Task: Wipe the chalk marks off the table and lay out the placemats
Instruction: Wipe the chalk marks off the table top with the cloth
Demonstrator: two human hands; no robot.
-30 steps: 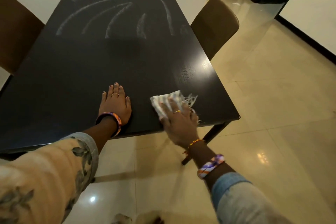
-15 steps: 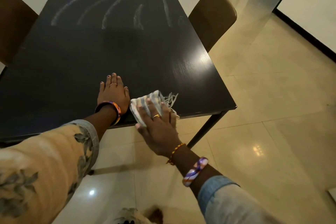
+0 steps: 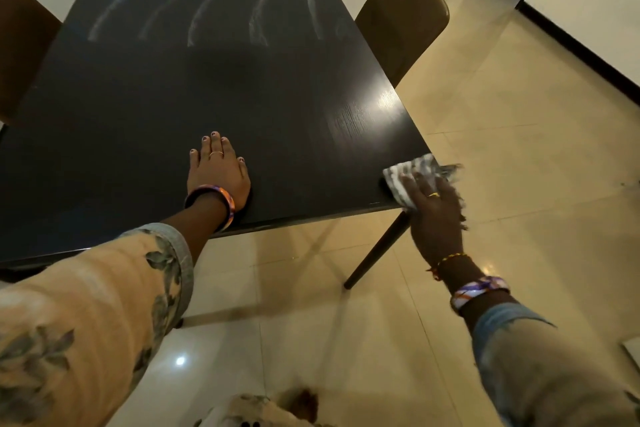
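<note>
A black table (image 3: 173, 97) fills the upper left of the head view. White curved chalk marks (image 3: 207, 0) streak its far half; the near half looks dark and bare. My left hand (image 3: 216, 170) lies flat, palm down, near the table's front edge, holding nothing. My right hand (image 3: 434, 208) presses a striped, fringed cloth (image 3: 412, 173) onto the table's near right corner, partly over the edge. No placemats are in view.
A brown chair (image 3: 401, 14) stands at the table's right side, and another brown chair (image 3: 20, 45) at the left. A glossy tiled floor (image 3: 519, 149) spreads to the right. A dark table leg (image 3: 377, 250) slants down under the near corner.
My right hand has swept the cloth from beside my left hand along the front edge to the near right corner. My left hand has stayed flat in place.
</note>
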